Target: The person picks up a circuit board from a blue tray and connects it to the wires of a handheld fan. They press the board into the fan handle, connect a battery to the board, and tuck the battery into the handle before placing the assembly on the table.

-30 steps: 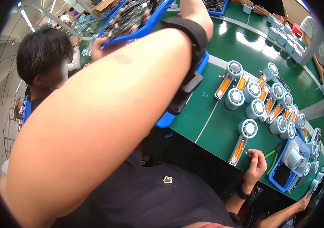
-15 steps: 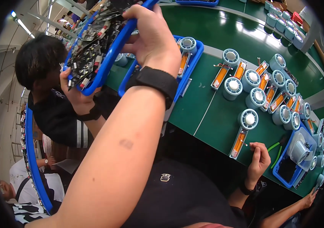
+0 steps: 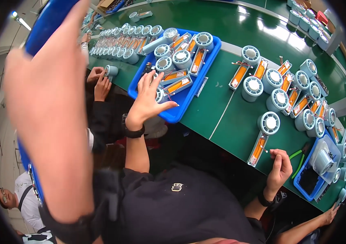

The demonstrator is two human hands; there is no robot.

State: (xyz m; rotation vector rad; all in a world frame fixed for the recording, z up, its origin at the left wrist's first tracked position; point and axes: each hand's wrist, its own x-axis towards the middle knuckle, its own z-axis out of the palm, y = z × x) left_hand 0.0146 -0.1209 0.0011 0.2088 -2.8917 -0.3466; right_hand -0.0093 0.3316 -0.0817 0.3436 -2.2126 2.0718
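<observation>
My left hand (image 3: 146, 99) is open, fingers spread, over the near left edge of a blue tray (image 3: 175, 117). The tray holds several light-blue handheld fan housings (image 3: 182, 59), some with orange batteries in their handles. I cannot tell whether my fingers touch them. My right hand (image 3: 279, 170) is curled closed near the table's front edge. Whatever it holds, if anything, is hidden. Just left of it lies an opened fan housing (image 3: 269, 123) with an orange battery (image 3: 258, 150) and thin wires in its handle.
A co-worker's blurred arm (image 3: 55, 134) fills the left side, with a blue tray (image 3: 51, 24) behind it. Farther back, another person's hands hold a fan housing (image 3: 111, 70). Several fan housings (image 3: 279, 99), green-handled pliers (image 3: 298, 160) and a small blue bin (image 3: 301, 187) are on the right.
The co-worker's arm and the raised tray of small parts have swung left, uncovering the tray on the table. My left hand now shows over that tray. My right hand has hardly moved.
</observation>
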